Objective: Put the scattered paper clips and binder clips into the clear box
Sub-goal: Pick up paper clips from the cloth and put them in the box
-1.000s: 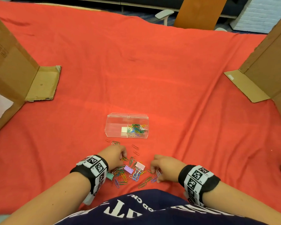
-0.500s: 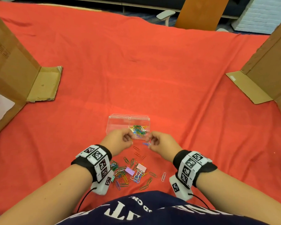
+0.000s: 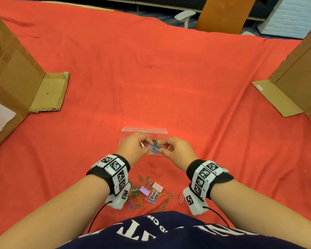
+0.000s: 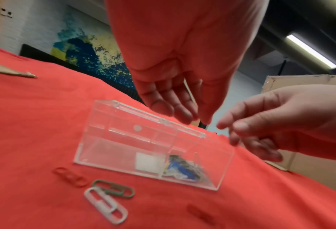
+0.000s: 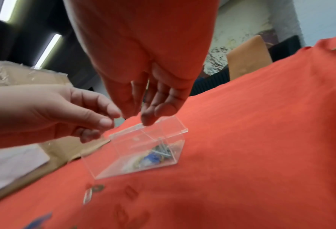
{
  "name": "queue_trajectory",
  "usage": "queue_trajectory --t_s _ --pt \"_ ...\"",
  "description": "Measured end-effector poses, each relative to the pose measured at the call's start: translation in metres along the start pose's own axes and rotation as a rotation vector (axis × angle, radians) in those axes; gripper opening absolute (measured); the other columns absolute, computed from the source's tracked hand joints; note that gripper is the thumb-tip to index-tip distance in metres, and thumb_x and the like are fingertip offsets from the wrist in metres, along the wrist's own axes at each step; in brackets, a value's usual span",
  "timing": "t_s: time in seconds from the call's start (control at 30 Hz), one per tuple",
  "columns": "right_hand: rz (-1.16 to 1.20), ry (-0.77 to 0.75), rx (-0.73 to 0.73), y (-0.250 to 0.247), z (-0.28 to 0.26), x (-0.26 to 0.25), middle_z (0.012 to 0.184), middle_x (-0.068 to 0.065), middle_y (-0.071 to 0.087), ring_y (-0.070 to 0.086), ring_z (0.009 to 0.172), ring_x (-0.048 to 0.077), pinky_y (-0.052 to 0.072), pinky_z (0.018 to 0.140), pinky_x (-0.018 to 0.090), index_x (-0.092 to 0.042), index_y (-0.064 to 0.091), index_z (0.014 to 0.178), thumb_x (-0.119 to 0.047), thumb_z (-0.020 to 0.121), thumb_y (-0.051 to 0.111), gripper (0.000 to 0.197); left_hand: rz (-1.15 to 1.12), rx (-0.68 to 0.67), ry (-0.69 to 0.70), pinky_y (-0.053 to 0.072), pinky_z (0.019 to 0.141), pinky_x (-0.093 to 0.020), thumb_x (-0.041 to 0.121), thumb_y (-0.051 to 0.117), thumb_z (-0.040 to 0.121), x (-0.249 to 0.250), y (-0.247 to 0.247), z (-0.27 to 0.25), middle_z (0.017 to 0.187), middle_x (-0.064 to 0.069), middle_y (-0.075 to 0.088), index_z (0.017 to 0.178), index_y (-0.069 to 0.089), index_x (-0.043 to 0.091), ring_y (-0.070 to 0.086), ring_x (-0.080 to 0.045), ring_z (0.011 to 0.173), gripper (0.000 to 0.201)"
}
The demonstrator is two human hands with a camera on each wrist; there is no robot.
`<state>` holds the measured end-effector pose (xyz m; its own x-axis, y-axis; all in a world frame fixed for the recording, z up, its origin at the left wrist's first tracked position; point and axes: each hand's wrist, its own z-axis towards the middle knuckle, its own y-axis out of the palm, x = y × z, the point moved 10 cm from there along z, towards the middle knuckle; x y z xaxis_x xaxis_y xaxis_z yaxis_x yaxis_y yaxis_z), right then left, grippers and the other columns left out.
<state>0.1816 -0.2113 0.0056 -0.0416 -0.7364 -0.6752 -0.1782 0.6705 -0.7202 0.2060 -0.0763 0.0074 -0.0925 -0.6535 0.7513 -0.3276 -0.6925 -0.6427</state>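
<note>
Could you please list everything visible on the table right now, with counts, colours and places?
clear box: one, transparent, open, centre of the cloth, with a divider; coloured paper clips lie in its right compartment, a white square in its left.
loose paper clips: many, mixed colours, scattered on the cloth near the person; a red, a green and a white one lie just in front of the box.
binder clips: two seen, one pink, one purple, in the loose pile.
red cloth: one, covers the table.
cardboard panels: two, brown, at the left and right edges.
left hand: over the box, fingers relaxed, nothing seen in them.
right hand: over the box, fingers relaxed, nothing seen in them.
</note>
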Motion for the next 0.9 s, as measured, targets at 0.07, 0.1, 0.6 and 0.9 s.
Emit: queue_trajectory --t_s 0.07,0.1,0.6,0.9 --pt "-0.080 -0.049 -0.125 0.015 -0.009 -0.001 0.091 0.001 0.063 0.049 0.067 0.005 0.034 0.069 0.019 -0.018 0.067 0.101 -0.015 0.082 0.062 0.020 0.078 -0.135 0.035 0.044 0.068 -0.025 0.010 0.065 0.076 -0.003 0.014 -0.008 0.086 0.003 0.060 0.086 0.068 0.025 0.051 -0.008 0.065 0.018" --pt "-0.145 -0.070 -0.209 0.026 -0.015 0.001 0.100 0.006 0.064 0.054 0.076 0.010 0.036 0.073 0.021 -0.017 0.066 0.106 -0.014 0.082 0.061 0.024 0.144 -0.226 0.049 0.044 0.074 -0.025 0.009 0.063 0.078 -0.005 0.024 -0.014 0.092 0.001 0.061 0.093 0.068 0.024 0.053 -0.011 0.071 0.022" --pt "-0.409 -0.161 -0.602 0.079 -0.074 0.034 0.127 0.006 0.052 0.047 0.116 0.027 0.037 0.101 0.035 -0.017 0.057 0.122 -0.027 0.075 0.070 0.050 0.454 -0.493 0.086 0.034 0.078 -0.019 0.014 0.072 0.071 -0.035 0.065 -0.055 0.094 0.004 0.046 0.100 0.062 0.013 0.051 -0.015 0.095 0.031" --pt "-0.325 0.021 -0.514 0.082 -0.083 0.039 0.103 0.012 0.068 0.060 0.093 0.026 0.035 0.071 0.023 -0.009 0.064 0.093 -0.016 0.078 0.066 0.016 0.398 -0.495 -0.029 0.038 0.062 -0.019 0.015 0.066 0.076 -0.044 0.062 -0.062 0.083 0.003 0.054 0.082 0.065 0.017 0.050 -0.010 0.071 0.006"
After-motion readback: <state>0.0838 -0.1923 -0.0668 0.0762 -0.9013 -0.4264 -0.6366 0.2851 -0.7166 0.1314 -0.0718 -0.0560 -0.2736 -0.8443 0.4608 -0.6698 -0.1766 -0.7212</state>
